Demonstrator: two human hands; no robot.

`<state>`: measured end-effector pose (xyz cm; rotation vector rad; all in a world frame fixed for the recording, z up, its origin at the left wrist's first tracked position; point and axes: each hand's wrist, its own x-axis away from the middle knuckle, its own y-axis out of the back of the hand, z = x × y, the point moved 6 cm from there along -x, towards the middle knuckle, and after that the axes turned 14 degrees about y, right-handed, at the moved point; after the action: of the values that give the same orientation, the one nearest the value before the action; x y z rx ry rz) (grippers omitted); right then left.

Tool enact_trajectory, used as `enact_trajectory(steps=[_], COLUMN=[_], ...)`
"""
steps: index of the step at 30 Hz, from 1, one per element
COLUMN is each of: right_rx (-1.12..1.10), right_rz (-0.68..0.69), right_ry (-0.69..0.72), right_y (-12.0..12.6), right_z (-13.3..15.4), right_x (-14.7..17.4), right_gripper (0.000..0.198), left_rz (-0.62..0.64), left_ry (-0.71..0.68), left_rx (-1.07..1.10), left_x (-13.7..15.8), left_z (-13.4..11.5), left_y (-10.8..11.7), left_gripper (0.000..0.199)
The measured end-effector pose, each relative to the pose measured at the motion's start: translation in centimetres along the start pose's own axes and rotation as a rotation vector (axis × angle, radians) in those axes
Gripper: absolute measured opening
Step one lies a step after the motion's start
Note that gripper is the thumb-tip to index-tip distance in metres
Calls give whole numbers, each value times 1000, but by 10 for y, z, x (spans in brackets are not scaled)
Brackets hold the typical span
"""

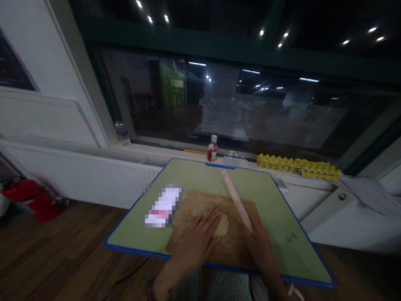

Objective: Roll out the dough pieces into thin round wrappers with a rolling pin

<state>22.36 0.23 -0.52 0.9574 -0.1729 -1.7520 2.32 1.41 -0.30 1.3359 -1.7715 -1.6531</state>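
A flattened round of dough [222,226] lies on a floured wooden board [194,209]. My left hand [201,234] rests flat over the dough's left side, its fingers stretched out and covering part of it. In my right hand [255,238] is a pale wooden rolling pin [235,196], gripped near its lower end. The pin points away from me, slanting up and left over the board's right side, apart from the dough. Part of the board's near edge is hidden by my forearms.
A green table [131,228] with a blue rim carries the board and a phone with a blurred screen [164,207]. Along the windowsill stand a bottle of red liquid [212,149], yellow egg trays [297,166] and a clear plastic bottle [122,133]. Something red [31,198] sits on the floor at left.
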Motion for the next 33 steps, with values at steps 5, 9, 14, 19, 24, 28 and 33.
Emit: enact_trajectory(steps=[5,9,14,19,24,28,33], right_rx=[34,50,34,18,-24,4,-15], right_rz=[55,68,49,61,44,52,62], right_ry=[34,46,33,-6,48,28,24], right_y=[-2,-3,-3,-4,-3,-3,-4], right_z=[5,7,2,-1,3,2,2], right_x=[-1,-1,0,-1,0,1,0], right_gripper=[37,37,40,40,39,41,43], left_rz=[-31,6,73,56,200,65,98], left_ry=[26,-44,-99,51,-183,24,-72], left_rx=[21,44,101,88,155,113,138], left_x=[18,33,32,25,36,25,23], left_z=[-11,-25,-33,-23,-43,-31,-34], left_y=[-5,0,8,2,7,14,11], left_gripper=[58,61,59,70,75,67,70])
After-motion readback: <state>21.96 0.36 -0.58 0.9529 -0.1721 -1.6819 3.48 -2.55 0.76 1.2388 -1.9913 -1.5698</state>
